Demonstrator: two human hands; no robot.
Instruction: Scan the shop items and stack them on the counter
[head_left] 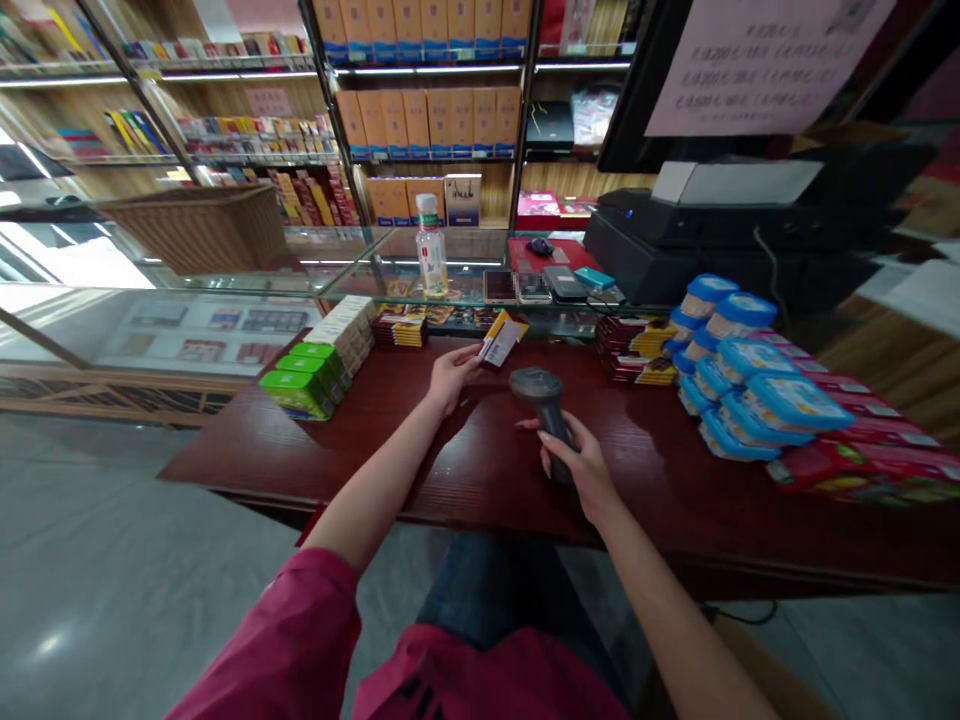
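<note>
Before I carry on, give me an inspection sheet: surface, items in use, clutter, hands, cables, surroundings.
Surface: glossy dark-red counter.
Items in use: tilted packet, white panel showing; scanner.
Clutter: green boxes left; stacked packets, blue tubs right; bottle, phones on the glass case behind.
Hands: left hand holds the packet; right hand grips the scanner.
Cables: one against the black machine; another below the counter, lower right.
Surroundings: stocked shelves, basket, monitor.

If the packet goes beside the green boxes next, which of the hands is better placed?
Probably the left hand: it holds the packet and is nearer the green boxes, while the right hand grips the scanner.
</note>
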